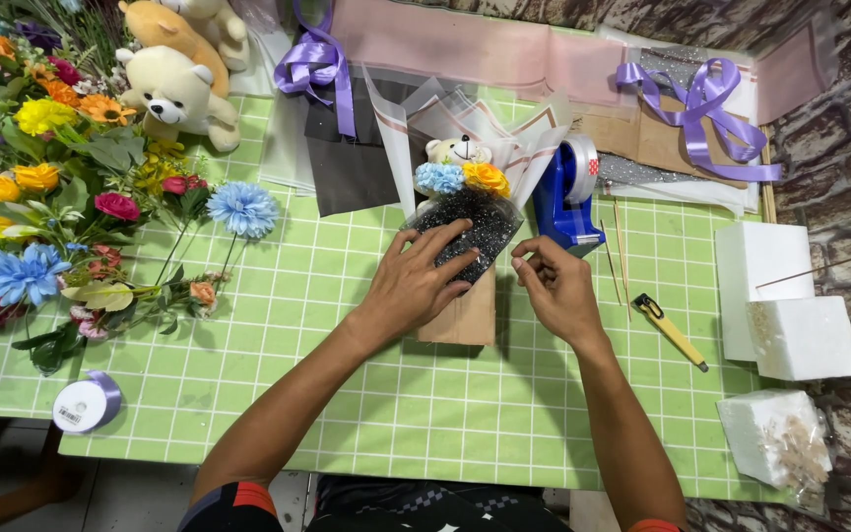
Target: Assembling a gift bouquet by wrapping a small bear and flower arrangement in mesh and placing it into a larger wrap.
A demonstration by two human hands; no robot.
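Left hand (416, 281) covers bouquet (465, 232) (stem hidden); right hand (556, 286) seemingly pinching.

**Counts on the green table**

Two hands: left hand (416, 281), right hand (556, 286). One small bouquet (465, 212) in the middle. Three white foam blocks (790, 315) on the right. Two purple ribbon bows (706, 113) far across the table. Three teddy bears, two far left (179, 94) and one inside the bouquet. One blue tape dispenser (565, 197), one yellow cutter (670, 330), one ribbon roll (88, 402) near left.
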